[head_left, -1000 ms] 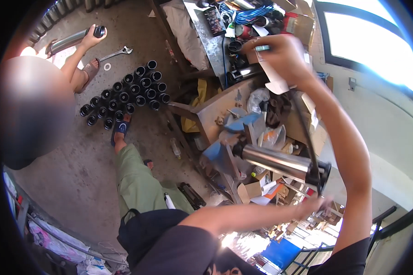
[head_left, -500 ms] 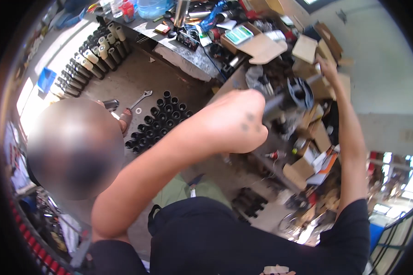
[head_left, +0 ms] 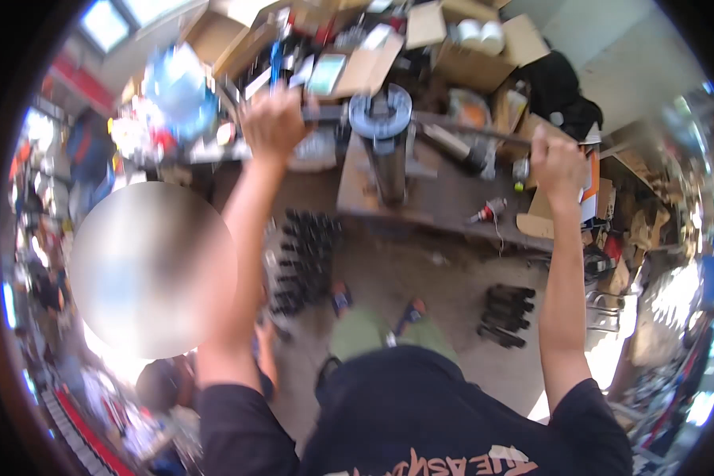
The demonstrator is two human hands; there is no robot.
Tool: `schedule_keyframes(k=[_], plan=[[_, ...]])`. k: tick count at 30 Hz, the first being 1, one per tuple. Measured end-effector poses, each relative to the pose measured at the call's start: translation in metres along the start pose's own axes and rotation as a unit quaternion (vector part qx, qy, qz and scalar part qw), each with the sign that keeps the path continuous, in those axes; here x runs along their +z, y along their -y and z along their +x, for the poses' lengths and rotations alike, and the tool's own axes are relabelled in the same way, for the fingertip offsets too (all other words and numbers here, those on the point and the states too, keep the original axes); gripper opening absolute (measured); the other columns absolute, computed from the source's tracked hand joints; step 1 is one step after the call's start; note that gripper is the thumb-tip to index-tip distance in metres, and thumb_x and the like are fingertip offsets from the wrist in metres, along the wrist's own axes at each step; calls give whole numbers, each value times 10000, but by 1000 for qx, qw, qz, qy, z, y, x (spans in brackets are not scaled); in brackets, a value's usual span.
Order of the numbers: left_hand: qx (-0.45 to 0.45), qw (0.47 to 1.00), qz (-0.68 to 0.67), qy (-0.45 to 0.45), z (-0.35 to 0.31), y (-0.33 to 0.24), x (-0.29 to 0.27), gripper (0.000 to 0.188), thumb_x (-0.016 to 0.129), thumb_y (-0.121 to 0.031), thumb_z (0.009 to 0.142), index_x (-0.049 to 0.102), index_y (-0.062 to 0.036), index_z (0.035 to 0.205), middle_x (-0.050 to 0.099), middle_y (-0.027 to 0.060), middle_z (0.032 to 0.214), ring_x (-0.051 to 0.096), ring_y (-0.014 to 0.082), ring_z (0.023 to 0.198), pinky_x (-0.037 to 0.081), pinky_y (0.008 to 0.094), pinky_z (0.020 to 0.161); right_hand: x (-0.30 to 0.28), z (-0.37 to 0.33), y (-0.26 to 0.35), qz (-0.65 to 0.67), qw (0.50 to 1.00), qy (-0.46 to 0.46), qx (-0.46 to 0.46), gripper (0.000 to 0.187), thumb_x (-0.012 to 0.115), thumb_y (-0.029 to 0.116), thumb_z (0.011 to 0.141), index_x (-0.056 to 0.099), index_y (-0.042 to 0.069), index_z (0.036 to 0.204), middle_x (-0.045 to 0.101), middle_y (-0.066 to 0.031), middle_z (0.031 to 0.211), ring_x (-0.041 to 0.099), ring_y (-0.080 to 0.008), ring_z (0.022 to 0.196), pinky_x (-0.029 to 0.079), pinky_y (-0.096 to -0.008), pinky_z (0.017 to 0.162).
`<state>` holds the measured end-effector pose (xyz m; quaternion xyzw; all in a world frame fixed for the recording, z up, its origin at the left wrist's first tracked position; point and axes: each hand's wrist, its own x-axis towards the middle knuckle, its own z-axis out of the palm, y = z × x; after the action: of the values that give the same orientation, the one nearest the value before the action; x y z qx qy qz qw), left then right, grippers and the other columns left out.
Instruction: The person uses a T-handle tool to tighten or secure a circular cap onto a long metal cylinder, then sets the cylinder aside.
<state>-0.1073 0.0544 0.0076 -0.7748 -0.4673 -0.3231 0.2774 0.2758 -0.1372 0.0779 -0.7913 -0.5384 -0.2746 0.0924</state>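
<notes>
A two-handled turning tool has a round grey ring-shaped head (head_left: 379,113) around the top of a dark metal cylinder (head_left: 390,176), which stands upright at the bench's near left corner. A bar sticks out from either side of the head. My left hand (head_left: 274,123) is closed around the left bar (head_left: 324,115). On the other side, my right hand (head_left: 560,165) grips the far end of the longer right bar (head_left: 476,131). Both arms are stretched forward. Motion blurs the tool and my left hand somewhat.
On the workbench (head_left: 452,198) lie a red-and-white small part (head_left: 489,210) and opened cardboard boxes (head_left: 472,67). Black cylinders (head_left: 301,262) stand on the floor left, and more dark cylinders (head_left: 506,316) lie right. Another person (head_left: 266,349) is close by my left arm.
The view has swung, bringing the bench to the front. The tool's bars now run roughly across the view, with my left hand farther out to the left and my right hand nearer.
</notes>
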Motion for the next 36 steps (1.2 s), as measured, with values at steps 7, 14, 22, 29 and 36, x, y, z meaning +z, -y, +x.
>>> schedule_keyframes(k=[7, 14, 22, 29, 36], plan=[[55, 981, -139, -123, 15, 7, 6, 244, 702, -260, 779, 542, -149, 632, 512, 24, 641, 573, 231, 607, 414, 377, 534, 14, 9, 1, 0, 995, -70, 75, 504, 493, 385, 930, 740, 19, 688, 684, -235, 722, 678, -423, 691, 549, -501, 675], [122, 963, -201, -130, 28, 11, 46, 274, 710, -253, 778, 532, -136, 606, 554, 28, 617, 612, 240, 580, 457, 372, 515, -40, -59, 35, -39, 982, -20, 184, 597, 433, 483, 964, 754, 41, 722, 683, -219, 694, 677, -429, 680, 532, -493, 729], [-145, 960, -224, -91, 4, -22, 55, 661, 754, -313, 719, 572, 16, 1262, 526, 268, 1292, 486, 389, 1212, 335, 464, 1072, -75, -97, 53, -10, 971, 2, 239, 507, 493, 532, 951, 790, 137, 835, 689, -230, 775, 679, -427, 766, 534, -499, 695], [-751, -306, -530, 247, -6, -122, 35, 476, 712, -468, 801, 637, -56, 1028, 606, 139, 1119, 573, 316, 1078, 606, 440, 800, -8, -70, -31, 89, 981, -27, 172, 430, 570, 456, 890, 755, 113, 708, 676, -178, 694, 684, -381, 698, 529, -475, 640], [-542, -162, -782, 262, -61, -123, -125, 583, 615, -322, 846, 477, 99, 1225, 559, 228, 1117, 592, 320, 916, 559, 446, 780, 134, -418, -225, 32, 938, 3, 345, 492, 500, 426, 1024, 630, 34, 755, 640, -173, 736, 623, -370, 751, 489, -480, 713]])
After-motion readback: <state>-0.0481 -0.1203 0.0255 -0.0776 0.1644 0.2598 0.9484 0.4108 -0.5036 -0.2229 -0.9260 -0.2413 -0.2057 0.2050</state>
